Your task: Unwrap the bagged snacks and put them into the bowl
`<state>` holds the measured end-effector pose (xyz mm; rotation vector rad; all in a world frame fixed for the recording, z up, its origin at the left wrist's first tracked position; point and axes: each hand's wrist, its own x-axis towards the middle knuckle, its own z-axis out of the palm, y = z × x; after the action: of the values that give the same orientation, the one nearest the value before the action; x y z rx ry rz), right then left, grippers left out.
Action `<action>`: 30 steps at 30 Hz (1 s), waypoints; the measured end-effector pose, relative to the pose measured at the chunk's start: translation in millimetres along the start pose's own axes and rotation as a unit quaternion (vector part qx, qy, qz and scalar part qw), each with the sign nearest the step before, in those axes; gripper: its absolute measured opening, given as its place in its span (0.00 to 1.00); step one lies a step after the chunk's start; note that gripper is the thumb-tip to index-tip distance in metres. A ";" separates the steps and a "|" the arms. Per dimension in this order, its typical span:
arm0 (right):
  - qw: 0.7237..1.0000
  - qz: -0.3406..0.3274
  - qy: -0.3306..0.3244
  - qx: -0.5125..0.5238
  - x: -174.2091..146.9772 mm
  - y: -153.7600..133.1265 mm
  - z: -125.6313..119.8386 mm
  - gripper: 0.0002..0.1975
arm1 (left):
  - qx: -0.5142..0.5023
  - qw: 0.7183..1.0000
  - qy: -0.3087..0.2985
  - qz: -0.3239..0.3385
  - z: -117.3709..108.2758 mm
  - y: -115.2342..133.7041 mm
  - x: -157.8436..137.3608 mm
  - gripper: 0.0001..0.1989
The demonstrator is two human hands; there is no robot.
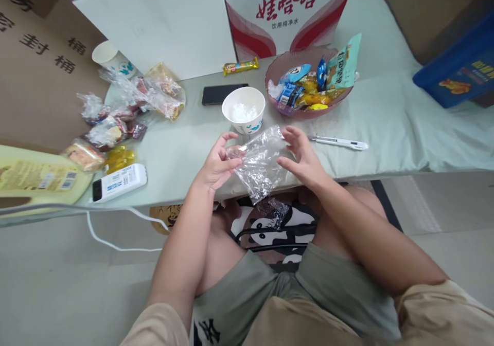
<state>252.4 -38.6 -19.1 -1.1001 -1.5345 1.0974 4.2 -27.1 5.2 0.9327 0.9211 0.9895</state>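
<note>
A crinkled clear plastic bag [260, 163] stretches between my hands over the table's front edge. My left hand [219, 163] pinches its left side between thumb and fingers. At the bag's right edge, my right hand [304, 158] has its thumb and fingers apart, with the fingertips close to or touching the plastic. Just beyond the bag stands a white paper cup [244, 110] with blue print, holding something white and crumpled. A white utility knife [339, 143] lies to the right of my right hand.
A pink bowl [276, 68] of wrapped snacks stands behind. Near it lie a phone [222, 94] and a snack stick [241, 67]. Wrapped food [110, 132], a tipped paper cup [111, 58], a white device [119, 182] and a yellow jug [42, 176] fill the left. Boxes [287, 14] line the back.
</note>
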 end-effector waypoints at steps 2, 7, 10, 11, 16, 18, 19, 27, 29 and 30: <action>0.991 0.055 -0.083 0.085 -0.2 -2.8 2.5 0.37 | 0.001 1.000 -0.022 -0.022 2.3 3.8 -4.3 0.37; 0.979 0.141 -0.097 0.112 -0.3 -13.6 11.4 0.14 | -0.023 0.999 -0.017 -0.027 10.5 6.1 -6.5 0.37; 0.982 0.134 -0.023 0.134 1.7 -11.5 13.7 0.17 | 0.023 0.994 -0.063 -0.086 13.9 -0.5 -4.9 0.28; 0.980 0.133 -0.014 0.147 2.3 -9.7 14.0 0.20 | 0.041 0.993 -0.056 -0.093 14.6 -2.9 -4.5 0.25; 0.976 0.164 -0.049 0.132 1.5 -5.2 13.5 0.13 | 0.075 0.996 0.014 -0.048 15.3 -7.0 -2.0 0.20; 0.975 0.170 -0.053 0.135 0.9 -7.1 12.3 0.13 | 0.109 0.992 0.011 -0.069 14.6 -6.6 -0.8 0.20; 0.975 0.167 -0.053 0.136 0.9 -8.3 11.3 0.13 | 0.129 0.989 0.011 -0.077 14.1 -6.4 -0.2 0.19; 0.980 0.130 -0.077 0.132 2.1 -11.9 0.5 0.16 | 0.100 0.994 0.012 -0.051 8.3 1.5 -4.0 0.19; 0.971 0.138 -0.057 0.187 1.8 -12.9 0.1 0.16 | 0.058 0.997 0.019 -0.043 8.4 5.2 -5.1 0.16; 0.966 0.142 -0.049 0.211 1.9 -13.4 0.2 0.15 | 0.041 0.998 0.020 -0.042 8.6 6.8 -5.1 0.14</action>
<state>249.9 -39.5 -5.9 -0.9935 -1.1570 1.6095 9.0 -31.9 15.2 0.9374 1.0329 0.9069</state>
